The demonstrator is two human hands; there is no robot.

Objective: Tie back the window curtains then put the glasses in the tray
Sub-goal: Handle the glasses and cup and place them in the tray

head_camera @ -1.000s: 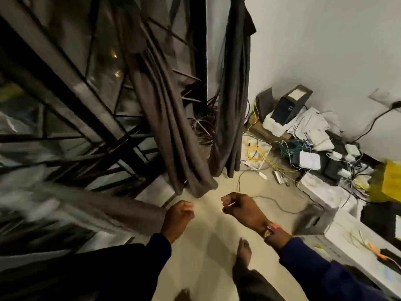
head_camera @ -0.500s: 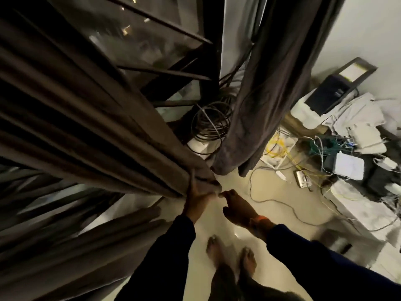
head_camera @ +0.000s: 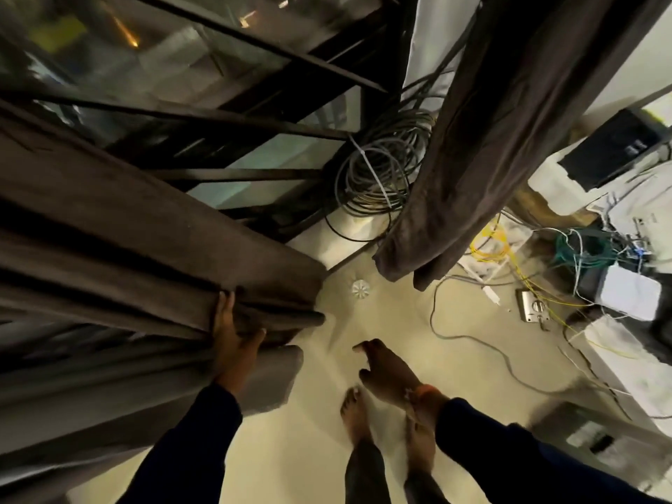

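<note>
Left hand [head_camera: 232, 343] grips the gathered folds of the dark brown fabric curtain [head_camera: 145, 256] near its lower end, fingers wrapped around the bunch, thumb spread below. Right hand [head_camera: 385, 369] hangs free over the beige floor [head_camera: 291, 449], loosely curled, holding nothing, just right of the curtain's hem. A 2nd brown curtain [head_camera: 472, 140] hangs apart, upper right.

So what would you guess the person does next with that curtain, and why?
Probably bring the right hand over to the left curtain. The left hand already grips its gathered folds near the hem, while the right hand hangs empty beside it, and bunching fabric for tying likely needs both.
</note>
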